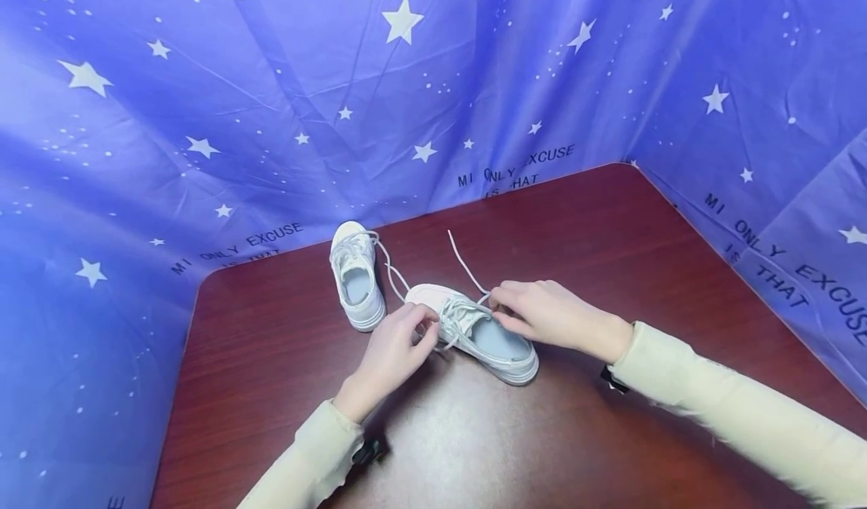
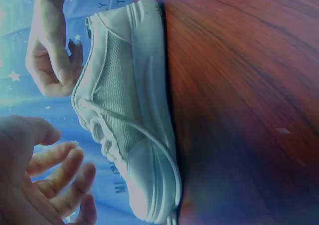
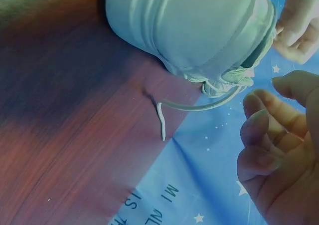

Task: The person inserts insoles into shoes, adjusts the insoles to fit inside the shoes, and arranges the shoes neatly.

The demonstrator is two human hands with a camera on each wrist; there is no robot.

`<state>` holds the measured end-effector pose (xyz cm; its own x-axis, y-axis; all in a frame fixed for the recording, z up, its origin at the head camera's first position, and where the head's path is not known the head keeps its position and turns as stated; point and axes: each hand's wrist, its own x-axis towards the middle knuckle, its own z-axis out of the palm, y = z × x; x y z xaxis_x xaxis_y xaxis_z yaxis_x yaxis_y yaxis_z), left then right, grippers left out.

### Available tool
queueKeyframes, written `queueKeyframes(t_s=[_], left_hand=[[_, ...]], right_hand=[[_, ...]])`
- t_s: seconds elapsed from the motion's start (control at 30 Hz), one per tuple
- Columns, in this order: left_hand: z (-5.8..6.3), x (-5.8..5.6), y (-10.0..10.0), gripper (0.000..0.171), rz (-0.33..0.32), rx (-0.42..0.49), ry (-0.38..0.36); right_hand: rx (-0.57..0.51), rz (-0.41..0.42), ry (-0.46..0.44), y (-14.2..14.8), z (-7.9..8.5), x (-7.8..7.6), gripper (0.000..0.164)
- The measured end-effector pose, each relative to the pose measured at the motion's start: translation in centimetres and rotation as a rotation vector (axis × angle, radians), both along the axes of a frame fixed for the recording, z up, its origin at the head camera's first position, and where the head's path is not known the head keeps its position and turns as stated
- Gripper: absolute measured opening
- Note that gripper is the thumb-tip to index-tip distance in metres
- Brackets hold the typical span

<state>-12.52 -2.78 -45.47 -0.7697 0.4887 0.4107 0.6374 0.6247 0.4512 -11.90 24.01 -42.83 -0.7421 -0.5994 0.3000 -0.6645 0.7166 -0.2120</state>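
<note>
A white sneaker (image 1: 504, 360) with light laces rests on the dark red table, its toe pointing to the far left. Beside its lacing is my left hand (image 1: 400, 339), fingers loosely bent; the left wrist view shows a gap between thumb and fingertips, with nothing in it. My right hand (image 1: 552, 313) is at the shoe's other side, near the opening. Its thumb and fingertips stand apart in the right wrist view, close to a lace (image 3: 209, 107) that trails onto the table. Another lace end (image 2: 158, 142) hangs down the shoe's near side.
A second white sneaker (image 1: 369, 315) stands at the back left, its loose laces reaching toward the first. Behind the table (image 1: 271, 388) hangs a blue curtain (image 1: 474, 80) with white stars and black lettering, meeting the table's far and side edges.
</note>
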Motion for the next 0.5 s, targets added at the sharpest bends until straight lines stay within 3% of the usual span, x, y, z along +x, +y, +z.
queueKeyframes(t_s=[0.13,0.3,0.5], left_hand=[[-0.1,0.5,-1.3,0.006,0.061,-0.032,0.086],[-0.6,1.4,-2.9,0.006,0.091,-0.087,0.204],[-1.0,1.9,-4.1,0.006,0.140,-0.128,0.220]], right_hand=[[0.006,-0.029,-0.021,-0.7,0.0,-0.9,0.005],[0.055,-0.037,-0.063,-1.5,0.0,-1.4,0.005],[0.092,-0.034,-0.117,-2.1,-0.2,-2.0,0.007]])
